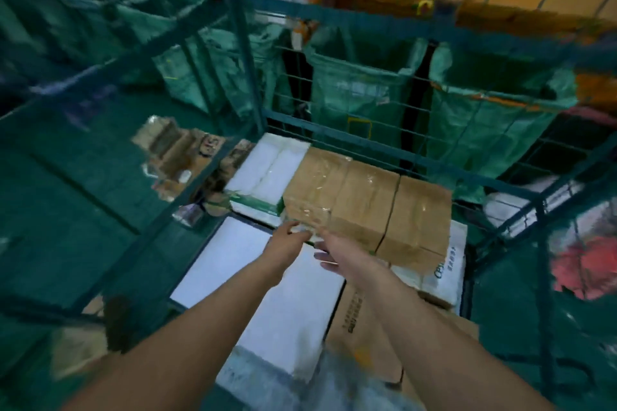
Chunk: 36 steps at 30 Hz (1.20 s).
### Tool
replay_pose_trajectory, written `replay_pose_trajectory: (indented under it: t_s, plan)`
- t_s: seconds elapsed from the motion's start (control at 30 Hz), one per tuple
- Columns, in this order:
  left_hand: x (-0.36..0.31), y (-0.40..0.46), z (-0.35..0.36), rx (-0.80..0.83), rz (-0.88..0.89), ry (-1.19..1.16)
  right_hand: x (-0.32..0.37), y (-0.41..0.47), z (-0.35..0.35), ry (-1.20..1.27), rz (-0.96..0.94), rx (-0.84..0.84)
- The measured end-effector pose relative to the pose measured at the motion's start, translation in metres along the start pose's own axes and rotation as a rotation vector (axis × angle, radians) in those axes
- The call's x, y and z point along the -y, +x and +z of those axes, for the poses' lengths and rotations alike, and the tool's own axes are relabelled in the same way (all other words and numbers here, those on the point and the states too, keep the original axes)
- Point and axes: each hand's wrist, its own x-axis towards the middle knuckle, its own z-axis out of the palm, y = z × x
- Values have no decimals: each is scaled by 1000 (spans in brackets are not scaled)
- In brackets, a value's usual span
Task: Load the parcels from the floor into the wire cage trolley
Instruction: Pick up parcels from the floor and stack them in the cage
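Observation:
I look down into the green wire cage trolley [370,145], which holds several parcels. A long brown cardboard box [364,193] wrapped in clear tape lies across the middle, on top of other parcels. My left hand [288,240] and my right hand [329,248] both reach to its near left corner. The left fingers touch the taped end; blur hides how they lie. The right hand's fingers look fairly straight under the box edge. A white foam box [267,167] sits behind at the left. A large white parcel [253,280] lies below my arms. A printed brown carton [364,327] sits at the front right.
Green sacks [360,90] hang on frames behind the trolley. More brown parcels [173,150] lie on the green floor at the left, outside the cage wall. A red and white bundle [581,264] lies to the right. A white box with print [444,270] sits under the brown box.

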Motion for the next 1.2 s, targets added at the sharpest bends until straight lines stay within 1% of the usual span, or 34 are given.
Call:
replay_pose_trajectory:
  t_s: [0.1,0.17,0.2,0.3,0.33,0.4,0.47,0.63,0.77,0.9,0.97,1.07,1.2]
  plan:
    - [14,-41,-56,-74,6,-107,12,-35,57,-103,-39,111]
    - [23,-60,-85,-123,-22,-179,17,-46,87,-162,-61,172]
    - [37,-76,-109,-169,-53,-223,16,-55,113,-206,-69,216]
    - [69,-100,-149,-248,-88,-290,16,-71,159,-283,-77,285]
    - [90,-115,-172,-306,-104,-324,11,-80,190,-325,-81,325]
    - [111,-134,-196,-368,-113,-351,6,-88,222,-377,-77,370]
    - [143,-161,-227,-448,-138,-413,-5,-102,270,-456,-75,424]
    - [225,-226,-295,-590,-224,-532,-42,-150,388,-637,-72,569]
    - [282,-271,-336,-689,-284,-606,-76,-175,466,-782,-74,679]
    - [339,-320,-376,-803,-318,-657,-113,-192,543,-917,-103,731]
    - [353,-328,-386,-842,-332,-682,-120,-191,559,-945,-111,744]
    - [388,-360,-406,-940,-353,-756,-144,-201,608,-1045,-128,799]
    - [419,-379,-427,-1003,-414,-832,-159,-205,655,-1124,-145,857]
